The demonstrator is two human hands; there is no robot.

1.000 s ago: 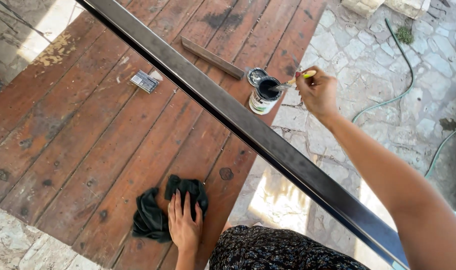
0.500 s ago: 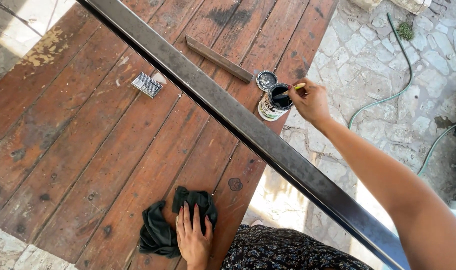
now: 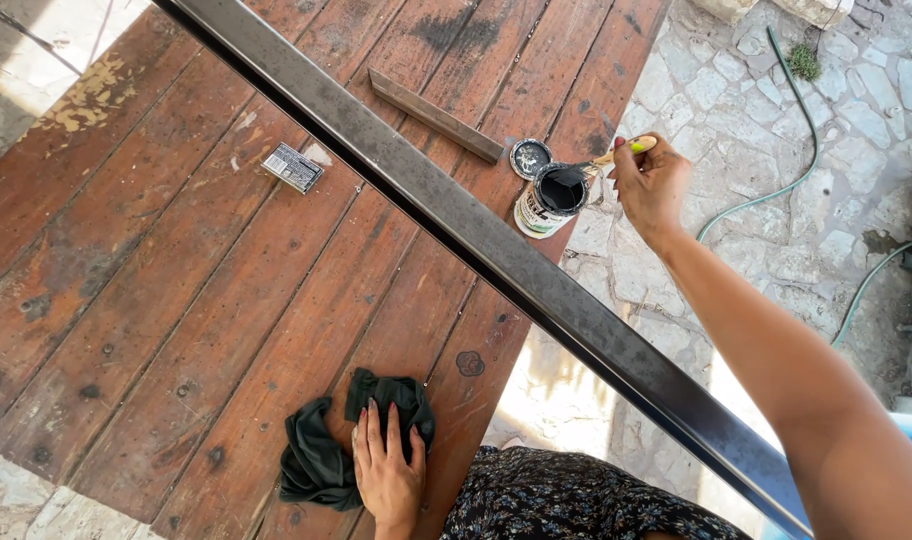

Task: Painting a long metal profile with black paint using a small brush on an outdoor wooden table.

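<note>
- Black paint can [image 3: 554,200] sits at far right table edge; right hand [image 3: 650,185] pinches brush [image 3: 606,160], bristles in can.
- Left hand [image 3: 388,470] flat, fingers spread on dark rag [image 3: 326,450], near edge.
- Step, prob.: loading brush; next needs a drip-free lift to metal bar [image 3: 456,225].

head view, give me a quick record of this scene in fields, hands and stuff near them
left hand: flat on a dark cloth on the wooden table
right hand: holds a brush dipped in an open paint can
can lid: beside the can
metal bar: long, diagonal across the table
short metal strip: beyond the bar
ground: stone paving, green hose
</note>
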